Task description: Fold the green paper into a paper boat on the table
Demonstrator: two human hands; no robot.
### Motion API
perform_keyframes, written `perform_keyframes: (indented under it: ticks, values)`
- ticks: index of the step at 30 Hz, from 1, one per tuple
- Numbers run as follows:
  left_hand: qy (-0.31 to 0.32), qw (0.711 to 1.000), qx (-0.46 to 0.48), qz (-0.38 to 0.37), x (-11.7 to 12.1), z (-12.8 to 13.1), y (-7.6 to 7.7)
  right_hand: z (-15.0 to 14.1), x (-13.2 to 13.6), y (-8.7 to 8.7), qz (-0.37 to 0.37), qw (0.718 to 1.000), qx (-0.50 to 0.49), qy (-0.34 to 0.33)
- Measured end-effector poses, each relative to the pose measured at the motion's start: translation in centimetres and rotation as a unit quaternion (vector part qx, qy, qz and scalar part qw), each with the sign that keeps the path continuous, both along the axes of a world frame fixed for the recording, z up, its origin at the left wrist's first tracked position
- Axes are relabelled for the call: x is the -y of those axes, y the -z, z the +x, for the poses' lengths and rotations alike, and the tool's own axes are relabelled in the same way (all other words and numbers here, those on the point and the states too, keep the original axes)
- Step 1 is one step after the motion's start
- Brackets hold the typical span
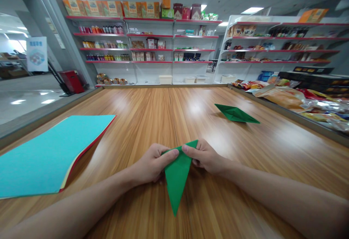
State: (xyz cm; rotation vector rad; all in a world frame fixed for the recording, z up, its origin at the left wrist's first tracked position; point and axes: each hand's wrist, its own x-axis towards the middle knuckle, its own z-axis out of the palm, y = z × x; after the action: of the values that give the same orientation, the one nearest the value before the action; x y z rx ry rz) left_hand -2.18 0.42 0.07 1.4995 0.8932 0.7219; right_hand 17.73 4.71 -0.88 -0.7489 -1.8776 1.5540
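Observation:
A folded piece of green paper (177, 181), shaped like a long triangle, is held between both hands with its sharp tip toward me. My left hand (154, 162) pinches its upper left corner, thumb on top and fingers underneath. On the other side, my right hand (204, 155) grips the upper right edge, its thumb pressed on the paper close to the left thumb. Most of the fingers are hidden behind the paper. Farther off to the right lies a second, darker green folded paper piece (236, 114), pointed at both ends.
A stack of coloured paper (57, 152), light blue on top, lies at the left of the wooden table (141, 122). Bagged snacks (289, 97) are heaped beyond the right edge. Stocked shelves (152, 35) stand behind. A red box-like object (71, 82) is on the floor at left.

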Motion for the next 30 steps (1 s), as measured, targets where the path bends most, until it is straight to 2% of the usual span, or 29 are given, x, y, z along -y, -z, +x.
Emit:
perform_keyframes:
  ticks: [5,12,19,22,27,30]
  values:
    - [0.002,0.998,0.049,-0.037,-0.4,-0.3,-0.3,0.0,-0.4,0.1,-0.038,0.997,-0.045,0.044]
    - [0.007,0.996,0.069,-0.047,-0.4,-0.3,-0.4,0.0,-0.5,0.1,-0.044,0.998,-0.048,0.026]
    - [0.009,1.000,0.022,-0.005,-0.1,-0.4,-0.5,0.3,0.5,-0.5,-0.012,0.999,0.024,-0.029]
    - [0.011,1.000,-0.003,0.011,0.0,-0.5,-0.4,0.3,0.8,-0.5,-0.003,0.999,0.017,-0.048]
    - [0.022,0.998,-0.016,0.049,-0.1,-0.5,-0.3,-0.4,2.1,-0.8,0.054,0.989,0.007,-0.137]
    - [0.008,0.999,-0.009,0.051,-0.1,-0.4,-0.2,-0.6,2.8,-1.1,0.067,0.987,0.004,-0.147]
